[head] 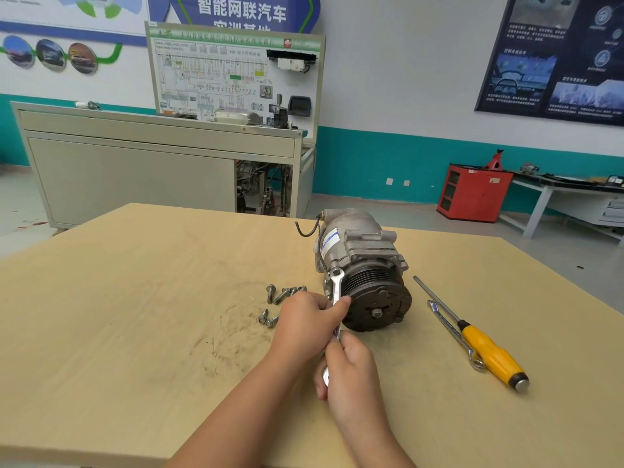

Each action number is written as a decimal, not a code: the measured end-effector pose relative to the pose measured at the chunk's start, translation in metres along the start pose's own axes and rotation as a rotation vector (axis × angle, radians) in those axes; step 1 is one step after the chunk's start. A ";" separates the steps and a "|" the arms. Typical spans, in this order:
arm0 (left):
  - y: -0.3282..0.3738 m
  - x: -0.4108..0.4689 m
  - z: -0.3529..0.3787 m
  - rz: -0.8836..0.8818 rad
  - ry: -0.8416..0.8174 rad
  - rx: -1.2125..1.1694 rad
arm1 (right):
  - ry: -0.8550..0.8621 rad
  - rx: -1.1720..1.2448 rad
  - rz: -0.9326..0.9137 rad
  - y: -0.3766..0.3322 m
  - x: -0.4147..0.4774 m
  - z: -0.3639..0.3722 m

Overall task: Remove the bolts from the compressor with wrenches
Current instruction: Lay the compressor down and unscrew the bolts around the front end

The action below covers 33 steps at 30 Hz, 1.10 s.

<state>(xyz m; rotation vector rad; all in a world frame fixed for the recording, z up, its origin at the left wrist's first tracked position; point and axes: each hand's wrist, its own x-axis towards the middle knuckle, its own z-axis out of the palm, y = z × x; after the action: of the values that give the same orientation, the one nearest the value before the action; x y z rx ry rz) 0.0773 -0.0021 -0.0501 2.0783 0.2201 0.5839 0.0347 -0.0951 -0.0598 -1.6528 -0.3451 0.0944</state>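
A grey metal compressor [358, 251] with a dark pulley facing me lies on the wooden table [135, 298]. A silver wrench [336, 287] has its open head set on a bolt at the compressor's left flange. My left hand [305, 320] grips the wrench shaft near the pulley. My right hand [349, 373] holds the wrench's lower end. Several loose bolts [280, 304] lie on the table just left of my left hand.
A yellow-handled screwdriver [483, 346] and a second silver wrench [452, 334] lie side by side right of the compressor. A grey training bench [158, 163] stands beyond the table, and a red cabinet [472, 192] sits by the far wall.
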 end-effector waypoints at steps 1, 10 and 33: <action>0.000 0.000 0.000 -0.004 -0.002 0.002 | 0.000 0.004 0.001 0.000 0.000 0.000; -0.001 0.000 0.000 0.016 -0.020 0.010 | 0.009 -0.021 0.006 0.003 0.001 0.001; 0.000 0.000 0.003 0.088 -0.049 0.128 | 0.104 -0.279 -0.051 0.013 0.012 -0.004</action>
<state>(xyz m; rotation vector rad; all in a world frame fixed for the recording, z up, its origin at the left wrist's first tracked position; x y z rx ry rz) 0.0788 -0.0038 -0.0514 2.2323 0.1410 0.5849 0.0492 -0.0967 -0.0701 -1.9149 -0.3316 -0.0812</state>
